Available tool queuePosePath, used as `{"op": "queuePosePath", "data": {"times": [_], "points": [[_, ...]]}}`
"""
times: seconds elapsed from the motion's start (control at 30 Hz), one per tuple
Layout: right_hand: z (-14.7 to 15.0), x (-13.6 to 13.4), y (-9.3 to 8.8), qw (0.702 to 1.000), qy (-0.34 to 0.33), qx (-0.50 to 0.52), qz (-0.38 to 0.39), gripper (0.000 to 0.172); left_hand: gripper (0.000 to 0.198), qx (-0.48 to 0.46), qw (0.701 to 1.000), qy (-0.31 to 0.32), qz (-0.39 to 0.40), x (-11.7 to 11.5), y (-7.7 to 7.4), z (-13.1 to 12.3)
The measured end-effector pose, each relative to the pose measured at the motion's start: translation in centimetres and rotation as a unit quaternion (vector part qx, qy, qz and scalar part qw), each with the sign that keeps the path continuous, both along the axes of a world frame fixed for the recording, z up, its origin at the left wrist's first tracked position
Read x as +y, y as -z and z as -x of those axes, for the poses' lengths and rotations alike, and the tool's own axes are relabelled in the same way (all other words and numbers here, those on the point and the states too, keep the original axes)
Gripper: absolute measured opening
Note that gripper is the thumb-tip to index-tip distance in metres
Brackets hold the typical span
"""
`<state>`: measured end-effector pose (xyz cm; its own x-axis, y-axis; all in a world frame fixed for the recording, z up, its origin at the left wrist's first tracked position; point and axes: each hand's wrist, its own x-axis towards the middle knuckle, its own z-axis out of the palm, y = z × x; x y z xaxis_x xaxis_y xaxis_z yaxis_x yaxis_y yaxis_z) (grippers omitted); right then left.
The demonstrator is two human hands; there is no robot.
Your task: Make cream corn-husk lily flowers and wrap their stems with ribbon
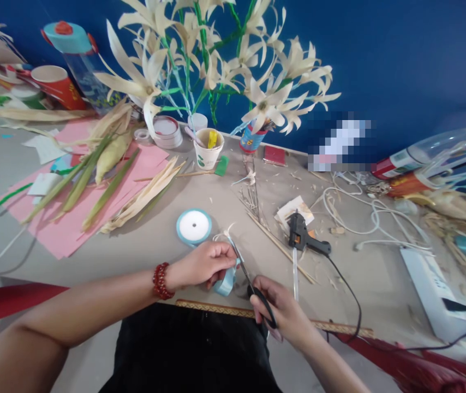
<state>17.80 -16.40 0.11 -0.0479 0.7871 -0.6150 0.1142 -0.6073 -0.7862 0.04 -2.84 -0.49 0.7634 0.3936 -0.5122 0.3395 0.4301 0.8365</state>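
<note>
While the left hand (pixel 206 265) pinches a light, limp blue ribbon (pixel 227 283) near the blades, the right hand (pixel 284 316) grips black-handled scissors (pixel 253 286); ribbon this slippery probably needs holding taut.

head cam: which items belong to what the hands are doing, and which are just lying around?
In use:
- left hand pinching the light-blue ribbon
- right hand gripping the scissors
- ribbon spool, just beyond the left hand

Lying about:
- glue gun
- paper cup
- pink paper
- power strip
- husk flowers
</note>
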Motion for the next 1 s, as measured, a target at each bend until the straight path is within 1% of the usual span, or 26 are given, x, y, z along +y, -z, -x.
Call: {"op": "queuePosePath", "data": {"times": [0.33,0.5,0.63,0.73,0.87,0.93,1.0], "points": [[0.2,0.4,-0.4,1.000,0.008,0.000,-0.010,0.053,0.022,0.016,1.000,0.005,-0.002,0.1,-0.3,0.1],[0.3,0.5,-0.7,1.000,0.009,-0.011,-0.010,0.052,0.023,0.006,1.000,0.003,0.001,0.1,-0.1,0.1],[0.3,0.5,-0.5,0.999,0.015,-0.026,-0.026,0.051,0.023,-0.001,1.000,-0.001,0.003,0.1,0.1,0.1],[0.3,0.5,-0.2,0.998,0.014,-0.035,-0.043,0.053,0.021,-0.002,1.000,0.002,0.000,0.0,0.1,0.2],[0.0,0.1,0.2,1.000,0.008,-0.014,-0.016,0.055,0.020,-0.002,1.000,-0.002,0.004,0.0,0.1,0.2],[-0.4,-0.2,0.3,1.000,-0.008,0.009,0.004,0.055,0.019,-0.008,1.000,-0.007,0.001,0.1,0.2,0.1],[-1.1,-0.6,0.2,0.999,-0.027,0.024,-0.001,0.054,0.019,-0.016,1.000,-0.008,0.003,0.1,0.2,0.2]]}}
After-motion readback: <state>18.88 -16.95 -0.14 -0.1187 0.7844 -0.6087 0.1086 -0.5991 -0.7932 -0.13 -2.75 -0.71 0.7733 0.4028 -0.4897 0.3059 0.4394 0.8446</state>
